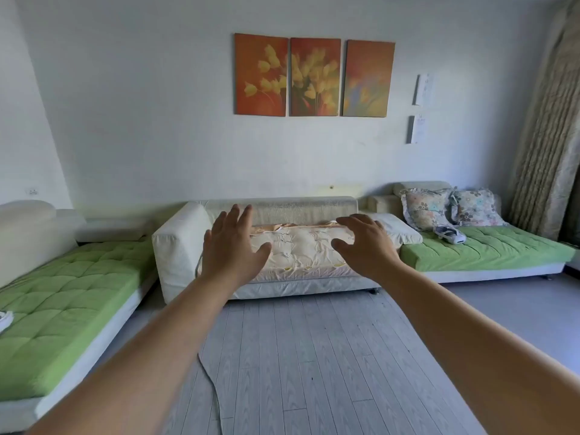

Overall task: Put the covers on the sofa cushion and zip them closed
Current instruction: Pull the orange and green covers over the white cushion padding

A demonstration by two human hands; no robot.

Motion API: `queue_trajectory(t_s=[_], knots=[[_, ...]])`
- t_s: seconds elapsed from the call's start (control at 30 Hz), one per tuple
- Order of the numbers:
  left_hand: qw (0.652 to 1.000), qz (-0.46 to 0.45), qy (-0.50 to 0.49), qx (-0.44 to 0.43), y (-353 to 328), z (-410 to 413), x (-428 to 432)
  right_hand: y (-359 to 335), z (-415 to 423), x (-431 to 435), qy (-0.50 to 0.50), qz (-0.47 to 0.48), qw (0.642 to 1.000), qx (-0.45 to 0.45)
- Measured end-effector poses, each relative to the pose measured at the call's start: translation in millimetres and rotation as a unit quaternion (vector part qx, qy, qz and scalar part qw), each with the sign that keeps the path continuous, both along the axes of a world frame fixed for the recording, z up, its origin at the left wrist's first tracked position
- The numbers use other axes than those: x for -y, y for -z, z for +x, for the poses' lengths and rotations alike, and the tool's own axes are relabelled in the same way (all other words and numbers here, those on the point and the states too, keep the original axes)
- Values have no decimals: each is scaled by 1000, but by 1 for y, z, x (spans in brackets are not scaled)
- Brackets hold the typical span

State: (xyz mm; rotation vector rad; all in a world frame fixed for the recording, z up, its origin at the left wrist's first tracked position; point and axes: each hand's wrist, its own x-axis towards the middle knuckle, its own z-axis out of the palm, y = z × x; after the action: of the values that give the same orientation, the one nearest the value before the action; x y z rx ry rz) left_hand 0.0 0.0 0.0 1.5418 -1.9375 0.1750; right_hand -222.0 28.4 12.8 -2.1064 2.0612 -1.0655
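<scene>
A bare cream sofa cushion (301, 251) with a wrinkled surface lies on the seat of the white middle sofa (180, 246), across the room from me. Both my arms stretch forward in the air over the floor. My left hand (233, 244) is spread, fingers straight, and overlaps the cushion's left part in the view. My right hand (364, 243) hangs with loosely bent fingers before the cushion's right part. Neither hand holds or touches anything. No loose cover is plainly visible.
Green-covered cushions lie on the left sofa (62, 302) and the right sofa (480, 249). Two floral pillows (452, 208) and a white device (450, 234) rest on the right one. A thin cord (213, 387) trails across the grey plank floor (314, 356). A curtain (552, 120) hangs at far right.
</scene>
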Motion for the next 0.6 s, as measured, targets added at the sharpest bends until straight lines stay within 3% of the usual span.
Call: queue_trajectory(t_s=[0.13,0.6], knots=[[1000,1,3,3,12,8,15,9,6,11,22,22,999,-44],[999,27,30,-3,52,-15,104,51,-4,91,35,62,996,-52]])
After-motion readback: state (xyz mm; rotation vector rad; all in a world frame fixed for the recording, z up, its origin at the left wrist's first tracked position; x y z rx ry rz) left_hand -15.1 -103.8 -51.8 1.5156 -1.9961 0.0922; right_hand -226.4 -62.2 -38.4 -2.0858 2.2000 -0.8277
